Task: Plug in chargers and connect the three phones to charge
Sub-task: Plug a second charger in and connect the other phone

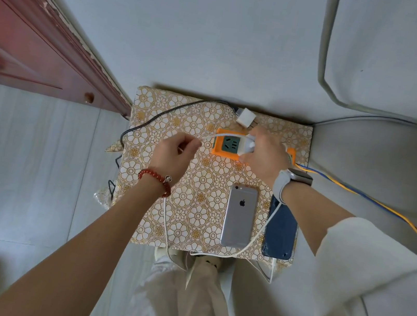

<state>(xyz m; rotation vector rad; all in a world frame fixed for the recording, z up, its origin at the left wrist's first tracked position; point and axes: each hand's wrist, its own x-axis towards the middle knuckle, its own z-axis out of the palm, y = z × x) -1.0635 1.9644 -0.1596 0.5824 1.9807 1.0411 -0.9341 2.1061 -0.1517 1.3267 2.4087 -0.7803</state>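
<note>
A small tabletop (188, 209) covered in a gold flower-patterned cloth stands between a red wooden door and a grey sofa. Near its far right corner lies an orange power strip (224, 144) with green sockets. The right hand (262, 155) curls around a white charger (248, 144) held at the strip's sockets; I cannot tell whether it is fully seated. The left hand (175, 152), with a red bead bracelet on its wrist, pinches a thin white cable (165, 222) just left of the strip; the cable trails under the wrist and off the near edge. A second white charger block (245, 117) sits at the far edge with a black cable (159, 116) running left. At the near right corner lie a silver phone (239, 217) and a dark blue phone (282, 229), side by side, both face down.
</note>
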